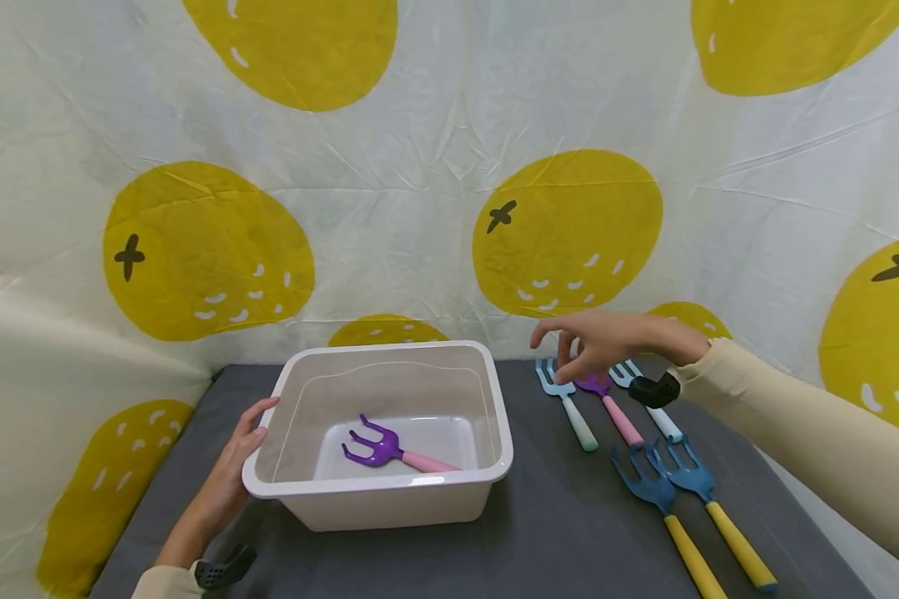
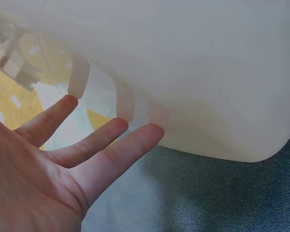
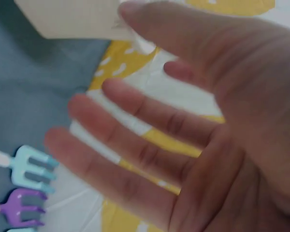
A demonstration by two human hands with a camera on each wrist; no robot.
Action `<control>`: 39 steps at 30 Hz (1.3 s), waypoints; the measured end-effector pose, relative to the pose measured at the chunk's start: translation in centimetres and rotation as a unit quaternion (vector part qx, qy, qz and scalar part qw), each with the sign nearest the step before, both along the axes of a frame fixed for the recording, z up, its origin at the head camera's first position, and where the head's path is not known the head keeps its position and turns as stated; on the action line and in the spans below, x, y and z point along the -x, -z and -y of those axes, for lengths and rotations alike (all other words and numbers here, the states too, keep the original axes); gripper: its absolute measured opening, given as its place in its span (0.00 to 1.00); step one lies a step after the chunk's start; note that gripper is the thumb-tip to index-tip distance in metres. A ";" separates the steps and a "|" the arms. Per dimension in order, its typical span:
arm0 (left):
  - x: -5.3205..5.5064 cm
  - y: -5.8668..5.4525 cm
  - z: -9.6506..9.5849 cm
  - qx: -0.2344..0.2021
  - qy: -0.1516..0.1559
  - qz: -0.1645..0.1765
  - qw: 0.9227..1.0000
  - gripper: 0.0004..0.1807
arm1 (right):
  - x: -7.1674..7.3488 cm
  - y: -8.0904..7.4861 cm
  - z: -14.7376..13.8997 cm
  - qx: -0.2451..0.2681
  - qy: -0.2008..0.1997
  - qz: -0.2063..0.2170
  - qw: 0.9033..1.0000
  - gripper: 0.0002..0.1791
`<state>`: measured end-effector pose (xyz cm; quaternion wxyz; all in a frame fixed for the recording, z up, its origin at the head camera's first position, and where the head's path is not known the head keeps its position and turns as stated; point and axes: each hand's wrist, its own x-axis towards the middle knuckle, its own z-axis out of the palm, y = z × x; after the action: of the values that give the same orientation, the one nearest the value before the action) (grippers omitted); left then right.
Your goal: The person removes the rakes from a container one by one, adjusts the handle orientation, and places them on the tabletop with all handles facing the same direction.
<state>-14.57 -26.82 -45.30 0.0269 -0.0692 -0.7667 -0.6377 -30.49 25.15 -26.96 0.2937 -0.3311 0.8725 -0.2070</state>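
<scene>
A white plastic basin (image 1: 389, 503) stands on the dark table, holding a purple hand rake (image 1: 380, 449) with a pink handle. My left hand (image 1: 232, 466) is at the basin's left side; its straight fingers touch the outer wall (image 2: 208, 96) in the left wrist view. Right of the basin, my right hand (image 1: 599, 343) hovers empty with loosely bent, spread fingers. Below it lie a light blue hand fork (image 1: 569, 401) with a mint handle, a purple fork (image 1: 616, 408) with a pink handle, partly hidden by the hand, and another light blue fork (image 1: 663, 418) with a white handle.
Two darker blue forks with yellow handles, a left one (image 1: 667, 516) and a right one (image 1: 719, 512), lie nearer the table's right front, their heads close together. A white cloth (image 1: 419, 249) with yellow fruit prints hangs behind the dark table (image 1: 554, 532).
</scene>
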 end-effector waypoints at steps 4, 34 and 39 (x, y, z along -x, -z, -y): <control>-0.1 0.1 0.0 -0.001 -0.002 -0.002 1.000 0.25 | 0.7 -0.6 2.8 0.015 -0.046 -0.013 0.999 0.33; -0.1 -0.3 0.0 0.012 -0.023 0.007 1.000 0.26 | 2.2 6.4 19.6 -0.070 -0.119 0.061 0.989 0.35; -0.3 -0.3 -0.1 0.010 -0.024 0.008 1.000 0.26 | 1.3 8.2 21.8 -0.124 -0.131 0.064 0.982 0.33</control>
<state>-14.28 -26.69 -45.03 0.0357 -0.0458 -0.7750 -0.6293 -31.77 3.37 -35.15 0.4123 -0.3893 0.8200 -0.0780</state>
